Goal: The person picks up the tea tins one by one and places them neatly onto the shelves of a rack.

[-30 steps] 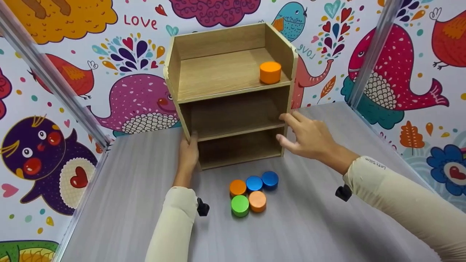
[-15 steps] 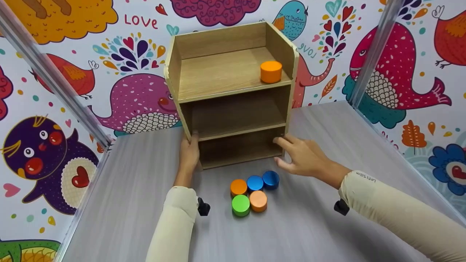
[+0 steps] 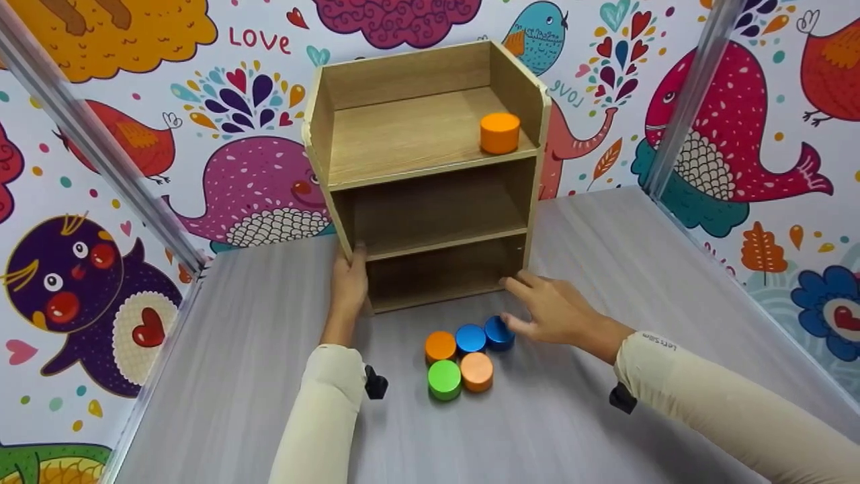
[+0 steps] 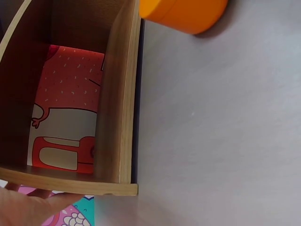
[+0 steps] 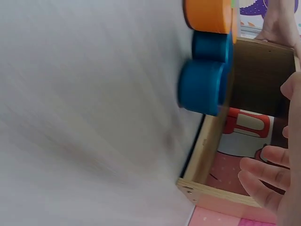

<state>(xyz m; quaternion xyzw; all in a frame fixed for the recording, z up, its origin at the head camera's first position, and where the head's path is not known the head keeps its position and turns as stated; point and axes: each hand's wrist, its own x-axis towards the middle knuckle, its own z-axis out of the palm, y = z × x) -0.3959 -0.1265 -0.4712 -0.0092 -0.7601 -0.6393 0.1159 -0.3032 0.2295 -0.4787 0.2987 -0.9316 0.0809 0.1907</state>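
A small wooden shelf unit [image 3: 433, 168] stands on the table, tilted-looking in the head view. My left hand [image 3: 348, 289] grips its left side panel, thumb at the front edge; in the left wrist view its fingers [image 4: 56, 200] lie along the panel's outside. My right hand [image 3: 557, 310] is loosely spread at the lower right corner of the shelf, thumb overlapping the dark blue cylinder [image 3: 496, 336]. Its fingers [image 5: 265, 174] appear parted with nothing between them in the right wrist view. Beside that cylinder stand a lighter blue one [image 3: 470, 339], an orange [image 3: 441, 347], a green [image 3: 444, 380] and a peach one [image 3: 477, 373].
Another orange cylinder [image 3: 499, 133] sits on the shelf's top deck at the right front. The grey table [image 3: 255, 376] is bounded by walls with cartoon prints [image 3: 94, 296] and metal corner posts [image 3: 692, 94].
My right hand has moved down along the shelf's right side, from the middle shelf to the bottom corner beside the dark blue cylinder. My left hand has kept its hold.
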